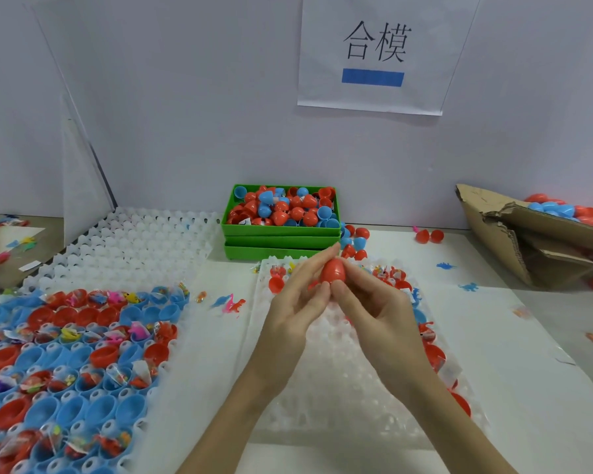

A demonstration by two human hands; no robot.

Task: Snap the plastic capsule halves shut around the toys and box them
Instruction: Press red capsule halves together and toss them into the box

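A red egg-shaped capsule (333, 270) is held up in mid-air over the middle white tray (336, 398). My left hand (297, 302) pinches it from the left with thumb and fingers, and my right hand (374, 302) pinches it from the right. The two halves look joined. Under my hands the tray's near cells hold nothing, while red halves (276, 284) with bagged toys sit along its far and right edges. A cardboard box (528, 234) at the far right holds closed red and blue capsules.
A green bin (281, 230) full of loose red and blue halves stands at the back centre. On the left, a white tray (83, 354) carries several blue and red halves with bagged toys. Small dinosaur toys (231, 304) lie loose on the table.
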